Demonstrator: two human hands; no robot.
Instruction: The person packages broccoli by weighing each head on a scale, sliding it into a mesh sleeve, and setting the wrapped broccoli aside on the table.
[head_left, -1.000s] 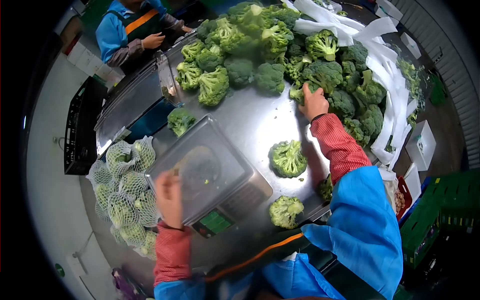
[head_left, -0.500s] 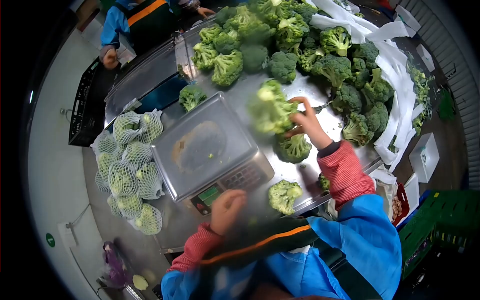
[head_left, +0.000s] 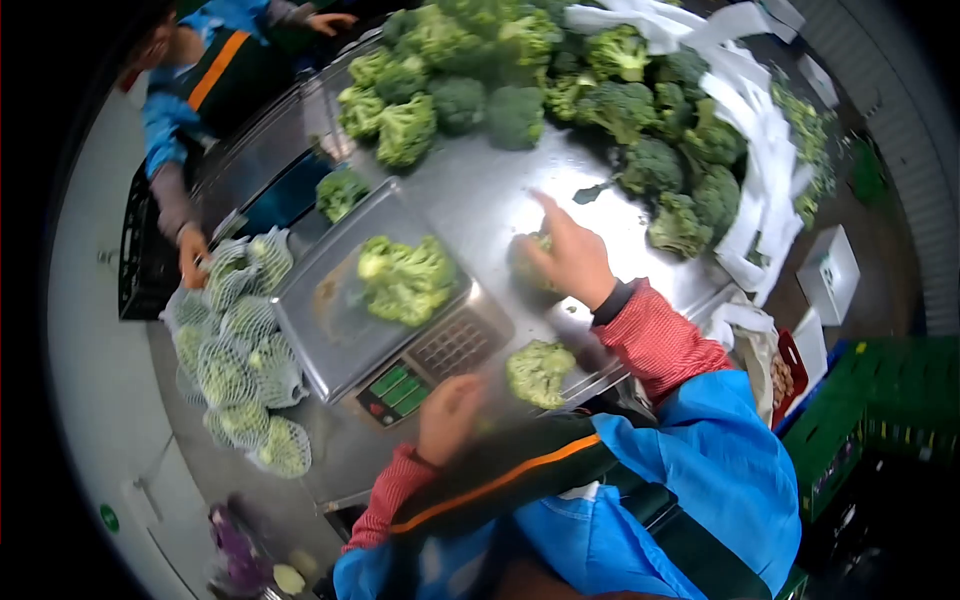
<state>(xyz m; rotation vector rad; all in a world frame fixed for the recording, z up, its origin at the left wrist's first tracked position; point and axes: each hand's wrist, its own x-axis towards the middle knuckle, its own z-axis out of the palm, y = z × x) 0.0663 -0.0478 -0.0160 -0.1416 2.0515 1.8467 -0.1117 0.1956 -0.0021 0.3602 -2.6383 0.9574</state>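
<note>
— Green broccoli (head_left: 408, 285) on the scale (head_left: 325, 362), yeah? And the right hand (head_left: 572, 262)?

— Yep, at 3 o'clock from it: loosely spread, index stretched out, over another head (head_left: 524, 264), contact hard to tell.

— Left hand (head_left: 448, 414)?

— 5 o'clock, by the keypad (head_left: 450, 345), half curled and blurry, so can't tell about any hold.

— Rest?

— Netted heads (head_left: 225, 372) at 8, coworker's hand (head_left: 192, 258) by them at 9, loose pile (head_left: 618, 110) from 12 to 2.

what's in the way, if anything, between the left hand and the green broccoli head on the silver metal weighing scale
Nothing visible blocks it: between the left hand and the green broccoli head lie only the flat grey keypad and near tray edge of the silver metal weighing scale.
</note>
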